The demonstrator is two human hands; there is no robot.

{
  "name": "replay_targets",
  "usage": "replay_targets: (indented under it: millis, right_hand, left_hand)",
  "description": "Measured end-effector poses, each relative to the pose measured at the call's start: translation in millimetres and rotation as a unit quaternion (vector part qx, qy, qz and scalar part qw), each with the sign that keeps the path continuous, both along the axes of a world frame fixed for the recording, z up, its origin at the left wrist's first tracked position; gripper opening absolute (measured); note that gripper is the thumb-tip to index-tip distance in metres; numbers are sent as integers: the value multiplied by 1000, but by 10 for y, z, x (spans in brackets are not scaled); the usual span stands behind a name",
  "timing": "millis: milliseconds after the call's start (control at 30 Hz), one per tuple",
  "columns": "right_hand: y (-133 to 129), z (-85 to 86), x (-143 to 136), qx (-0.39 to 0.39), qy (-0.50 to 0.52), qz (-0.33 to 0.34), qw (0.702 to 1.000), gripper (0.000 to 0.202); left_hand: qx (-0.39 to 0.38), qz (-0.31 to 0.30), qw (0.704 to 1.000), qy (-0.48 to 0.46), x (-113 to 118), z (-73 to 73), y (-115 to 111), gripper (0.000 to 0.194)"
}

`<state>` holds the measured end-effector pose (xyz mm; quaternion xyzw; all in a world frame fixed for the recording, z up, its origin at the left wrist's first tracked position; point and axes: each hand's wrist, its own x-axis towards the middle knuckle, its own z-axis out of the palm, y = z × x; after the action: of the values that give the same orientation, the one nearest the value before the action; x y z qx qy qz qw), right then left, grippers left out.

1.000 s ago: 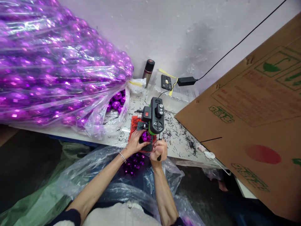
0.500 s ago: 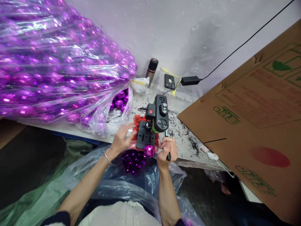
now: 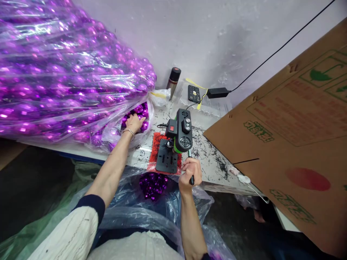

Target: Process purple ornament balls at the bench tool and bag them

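Observation:
My left hand (image 3: 133, 123) reaches into the mouth of the clear plastic bag, thumb apart from the fingers, over shiny purple baubles (image 3: 139, 109). Its fingertips touch or nearly touch the baubles and are partly hidden there. My right hand (image 3: 191, 172) is wrapped around the black grip of a lever (image 3: 192, 180) on a small black bench press (image 3: 184, 130). The press's slotted black base plate (image 3: 167, 159) rests on a red mat (image 3: 155, 148). In front of the table edge, more dark purple baubles (image 3: 153, 185) lie in a clear plastic sheet.
A large bag of purple baubles (image 3: 67, 79) fills the left. Behind the press stand a dark bottle (image 3: 174, 80) and a black power adapter (image 3: 217, 92) with its cable. A cardboard box (image 3: 282, 144) leans in from the right. Black scraps (image 3: 221, 164) litter the white table.
My left hand has moved from beside the press up and left into the bag's mouth. The bauble by the base plate's front edge is gone from there. My right hand stays on the lever.

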<state>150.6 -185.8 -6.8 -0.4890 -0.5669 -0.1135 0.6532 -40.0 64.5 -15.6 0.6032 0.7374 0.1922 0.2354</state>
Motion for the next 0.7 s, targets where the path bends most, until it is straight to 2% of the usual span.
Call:
replay_targets:
  millis: [100, 167, 233, 300, 433, 500, 567, 633, 700]
  right_hand:
    - [12, 6, 0, 7, -7, -2, 1000, 40]
    - [12, 4, 6, 6, -12, -5, 1000, 40]
    - [4, 0, 13, 3, -14, -6, 1000, 41]
    - [-7, 2, 21, -6, -7, -2, 1000, 42]
    - [-16, 72, 25, -17, 20, 17, 1000, 42]
    - [-6, 158, 18, -15, 34, 25, 999, 42]
    - [9, 267, 8, -20, 49, 30, 998, 43]
    - [23, 377, -2, -33, 66, 33, 997, 44]
    - [32, 464, -8, -45, 79, 35, 995, 45]
  left_hand:
    - [-5, 28, 992, -122, -92, 6, -37, 62]
    - [9, 48, 968, -247, -175, 37, -133, 73]
    - [25, 41, 926, -375, -253, 88, -290, 76]
    - [29, 16, 878, -478, -308, 146, -484, 71]
    - [-5, 4, 774, -633, -303, 227, -838, 40]
    - [-23, 25, 726, -687, -251, 236, -963, 35]
    - [-38, 49, 695, -716, -177, 227, -1065, 29]
    - [-57, 62, 680, -729, -88, 200, -1163, 22]
    - [-84, 56, 679, -727, 13, 145, -1269, 20]
